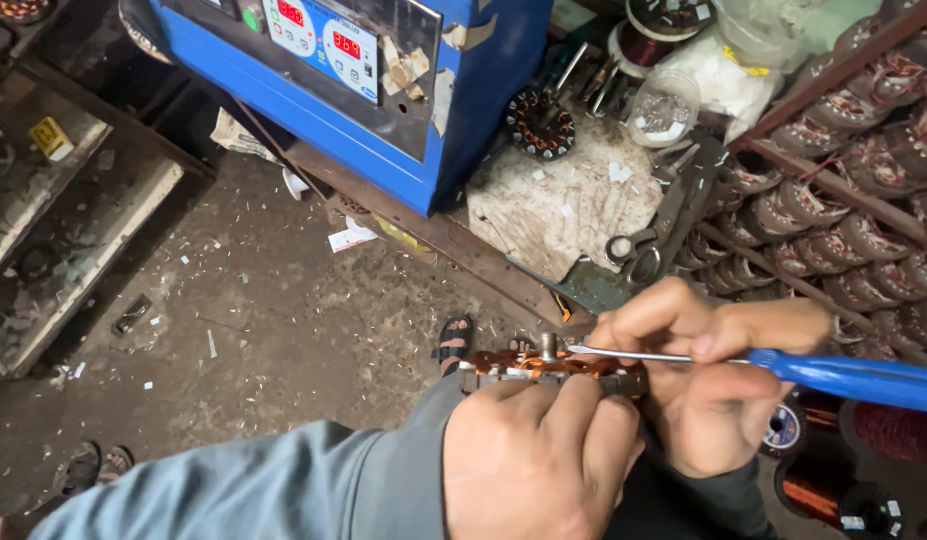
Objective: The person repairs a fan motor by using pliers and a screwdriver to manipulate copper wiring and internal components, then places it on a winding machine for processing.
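Left hand (539,460) grip clamps copper-wound stator (549,368); right hand (704,375) grip pinches blue-handled screwdriver (844,375), tip over stator windings, above floor (284,320).

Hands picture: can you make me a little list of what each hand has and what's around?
left hand: grips a stator with copper windings
right hand: holds a blue-handled screwdriver, tip at the stator
behind: blue machine with red number displays
bench: scissors, another stator
right side: racks of wound coils
floor: dirty, paper scraps, sandals
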